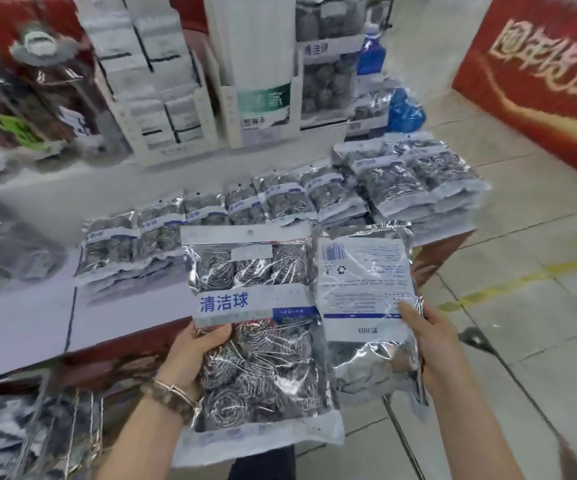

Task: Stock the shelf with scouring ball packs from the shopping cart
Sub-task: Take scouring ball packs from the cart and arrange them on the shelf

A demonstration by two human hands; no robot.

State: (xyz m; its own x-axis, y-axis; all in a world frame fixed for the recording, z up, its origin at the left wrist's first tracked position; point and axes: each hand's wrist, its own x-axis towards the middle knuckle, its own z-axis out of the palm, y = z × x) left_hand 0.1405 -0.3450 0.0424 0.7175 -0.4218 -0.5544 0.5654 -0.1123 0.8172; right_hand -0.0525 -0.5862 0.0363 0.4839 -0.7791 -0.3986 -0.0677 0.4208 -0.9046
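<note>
While rows of packs (231,209) line the shelf (37,306), left hand (193,355) and right hand (436,344) each hold one pack, fingers clamped on it.

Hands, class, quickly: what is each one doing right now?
Left hand: closed on the front-facing scouring ball pack.
Right hand: closed on the back-facing scouring ball pack, barcode side up.

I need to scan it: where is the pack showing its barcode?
In the head view, the barcode-side pack is right of centre, held by the right hand, beside the front-facing pack.
</note>
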